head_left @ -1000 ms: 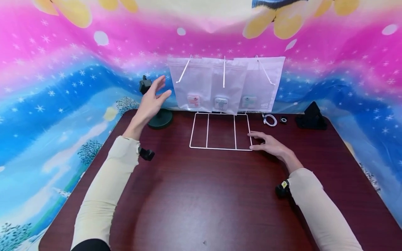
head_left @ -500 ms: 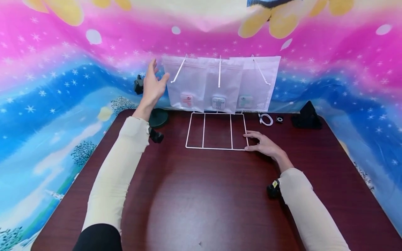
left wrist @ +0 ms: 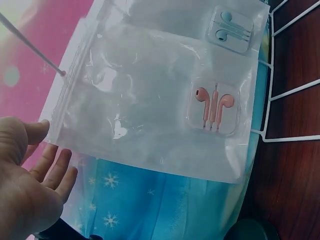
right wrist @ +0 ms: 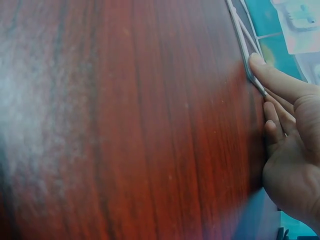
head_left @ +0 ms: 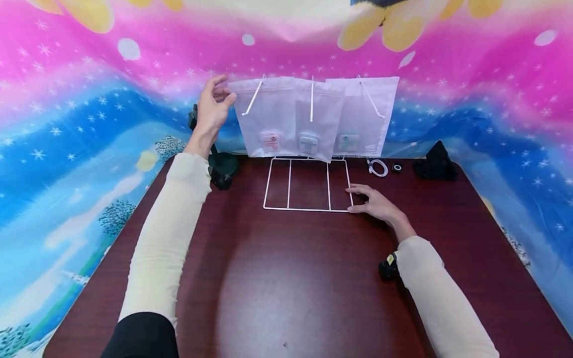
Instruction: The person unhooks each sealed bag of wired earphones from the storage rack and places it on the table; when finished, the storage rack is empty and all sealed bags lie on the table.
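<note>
White bag [left wrist: 135,105] beside left grip [head_left: 212,107]; right grip [head_left: 378,205] holds wire rack [head_left: 306,210].

The head view's lower edge crops the surface [head_left: 286,268], the middle bag [head_left: 322,109] partly hides the right-hand bag [head_left: 353,114], whose pale marking [head_left: 370,147] is too small to read.

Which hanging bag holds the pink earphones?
The leftmost bag, beside the left hand: pink earphones show through its front, while neither the middle bag nor the right bag shows pink ones.
</note>
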`<state>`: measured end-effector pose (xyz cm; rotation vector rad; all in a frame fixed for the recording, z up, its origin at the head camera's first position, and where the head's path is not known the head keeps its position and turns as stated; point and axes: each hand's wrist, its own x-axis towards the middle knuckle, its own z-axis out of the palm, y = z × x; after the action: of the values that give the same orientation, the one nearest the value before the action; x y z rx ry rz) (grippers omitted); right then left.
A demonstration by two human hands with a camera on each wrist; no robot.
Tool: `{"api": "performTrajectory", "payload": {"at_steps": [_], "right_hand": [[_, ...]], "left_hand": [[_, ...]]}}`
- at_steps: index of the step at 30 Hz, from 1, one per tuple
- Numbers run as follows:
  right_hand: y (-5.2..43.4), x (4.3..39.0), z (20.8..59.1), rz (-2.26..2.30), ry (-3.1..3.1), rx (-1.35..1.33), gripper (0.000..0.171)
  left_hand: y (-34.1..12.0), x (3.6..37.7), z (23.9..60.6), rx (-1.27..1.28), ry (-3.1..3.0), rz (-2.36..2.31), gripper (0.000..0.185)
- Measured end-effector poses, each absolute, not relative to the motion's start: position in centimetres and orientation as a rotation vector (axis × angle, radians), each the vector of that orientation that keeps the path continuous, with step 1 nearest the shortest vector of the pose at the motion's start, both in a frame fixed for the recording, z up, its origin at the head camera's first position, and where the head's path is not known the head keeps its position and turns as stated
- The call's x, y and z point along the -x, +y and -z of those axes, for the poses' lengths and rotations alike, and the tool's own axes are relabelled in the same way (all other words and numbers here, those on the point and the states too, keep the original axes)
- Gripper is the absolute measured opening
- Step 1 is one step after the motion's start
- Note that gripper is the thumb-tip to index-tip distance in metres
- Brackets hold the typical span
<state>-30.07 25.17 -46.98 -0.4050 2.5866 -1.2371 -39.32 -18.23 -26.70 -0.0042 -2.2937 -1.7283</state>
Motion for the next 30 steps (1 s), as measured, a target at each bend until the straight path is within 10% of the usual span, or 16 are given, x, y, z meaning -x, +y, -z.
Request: {"api": "performTrajectory", "payload": {"at_steps": [8, 30], "right_hand": [[25.4, 30.1, 47.0, 1.228, 2.585, 0.379, 0.065], [25.2, 29.9, 47.0, 1.246, 2.572, 0.376, 0.067]], "left_hand": [[-17.6, 38.4, 26.9, 0.052, -2.236, 1.727, 0.025], [-19.7, 30.8, 26.9, 0.203, -2.299, 1.325, 0.028]]}}
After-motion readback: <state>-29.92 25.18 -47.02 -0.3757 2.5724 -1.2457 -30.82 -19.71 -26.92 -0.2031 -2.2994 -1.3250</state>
